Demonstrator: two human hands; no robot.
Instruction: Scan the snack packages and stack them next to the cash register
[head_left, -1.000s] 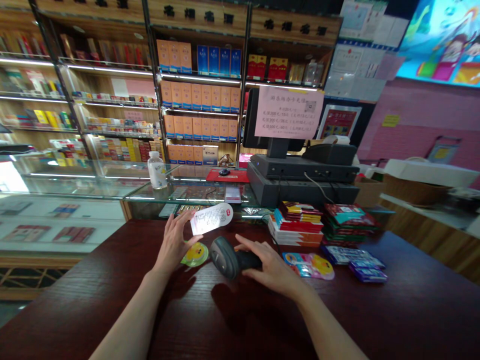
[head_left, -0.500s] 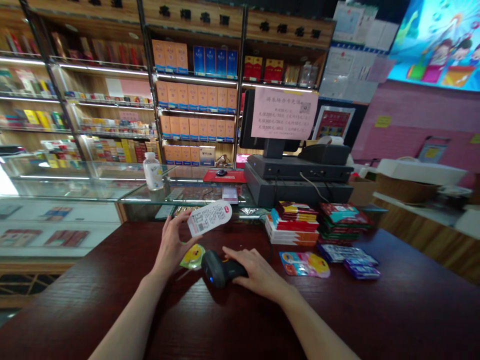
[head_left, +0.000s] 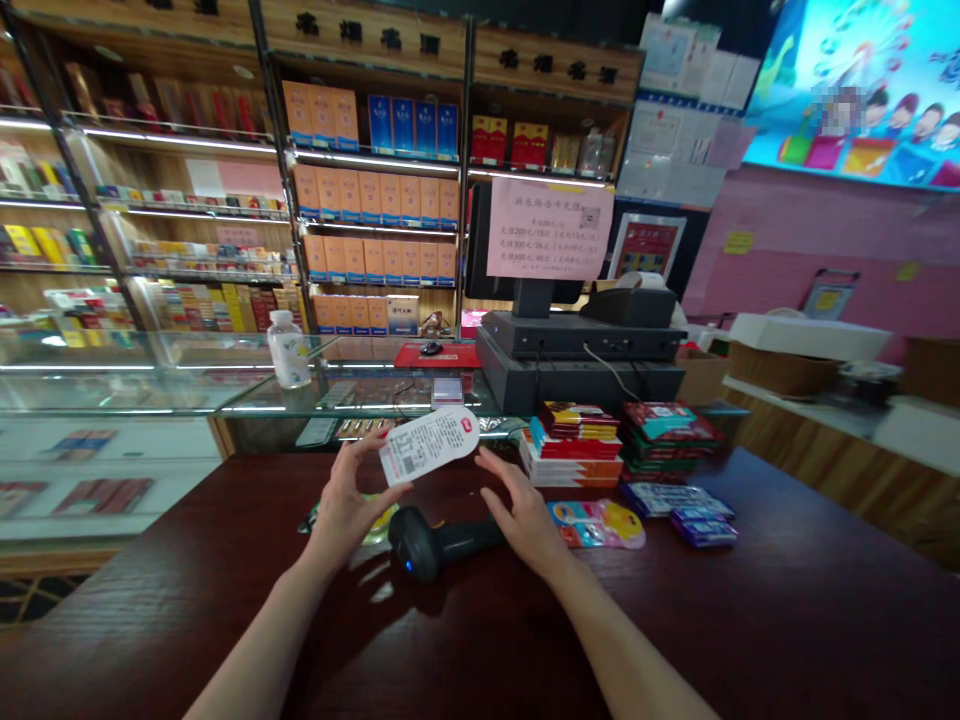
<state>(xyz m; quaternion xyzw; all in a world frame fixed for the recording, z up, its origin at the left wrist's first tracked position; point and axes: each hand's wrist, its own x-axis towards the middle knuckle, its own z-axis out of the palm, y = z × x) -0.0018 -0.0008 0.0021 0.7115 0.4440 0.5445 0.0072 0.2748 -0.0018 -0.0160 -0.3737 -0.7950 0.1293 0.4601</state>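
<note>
A shop counter of dark red wood [head_left: 739, 625] runs across the view, with a glass display case [head_left: 131, 385] behind it. The left hand [head_left: 346, 510] holds a white round-ended card [head_left: 429, 445] upright between its thumb and fingertips, just above the counter. The card shows a barcode, lines of print too small to read and a red logo at its end. The right hand [head_left: 525, 525] is open, its fingers spread, and hovers just right of a black barcode scanner [head_left: 429, 540] lying on its side below the card; a blue light glows on it. I cannot tell whether the palm touches the scanner's handle.

Beyond the right fingers lie a packet printed with a yellow duck [head_left: 596, 525], stacks of red packets [head_left: 574, 445] and blue packets [head_left: 703, 528]. Further back, a pink notice [head_left: 549, 228] on a till monitor [head_left: 480, 240] shows a QR code and the amounts 200, 300 and 500.
</note>
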